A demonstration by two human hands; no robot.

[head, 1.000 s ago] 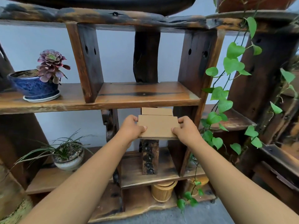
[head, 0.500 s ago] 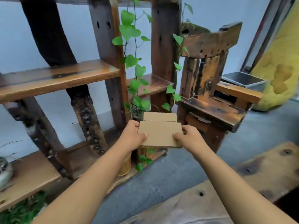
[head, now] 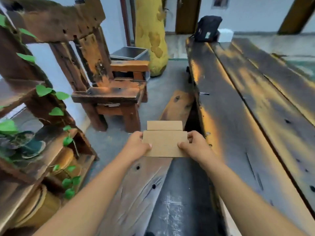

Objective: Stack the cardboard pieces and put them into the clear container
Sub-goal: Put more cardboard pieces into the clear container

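Note:
I hold a small stack of brown cardboard pieces (head: 164,142) flat in front of me, in the middle of the view. My left hand (head: 136,146) grips its left edge and my right hand (head: 196,144) grips its right edge, thumbs on top. The top piece is offset toward me, so a strip of a lower piece shows at the far side. The stack hangs in the air over a wooden bench (head: 139,184). A clear box-shaped container (head: 131,53) stands behind a wooden chair, far from my hands.
A long dark wooden table (head: 255,116) fills the right side. A heavy wooden chair (head: 110,86) stands ahead on the left. The plant shelf with green vines (head: 42,116) is at the left edge. A black bag (head: 207,28) sits at the table's far end.
The view has swung right, away from the shelf toward the chair, bench and long table. Both hands keep the same grip on the cardboard stack.

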